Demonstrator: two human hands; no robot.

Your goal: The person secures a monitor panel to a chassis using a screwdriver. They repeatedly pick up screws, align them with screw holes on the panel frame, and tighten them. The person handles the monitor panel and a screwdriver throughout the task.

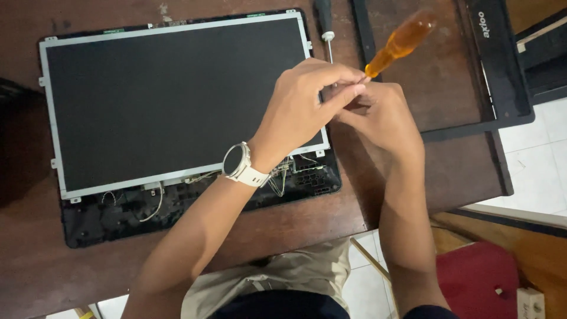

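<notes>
A bare laptop screen panel [171, 100] in a metal frame lies in its black back cover [118, 218] on a brown wooden table [35, 266]. My left hand [301, 106], with a white watch on the wrist, reaches over the panel's right edge and pinches near the shaft of an orange-handled screwdriver [401, 41]. Just to the right, my right hand [384, 118] grips the same screwdriver low on its handle. The tip is hidden behind my fingers at the panel's right side.
A second screwdriver with a black handle [325, 23] lies above the panel's top right corner. A black screen bezel [502, 65] rests on the table at the right. Thin wires [153, 204] run below the panel. A red cushion [478, 277] sits on the floor.
</notes>
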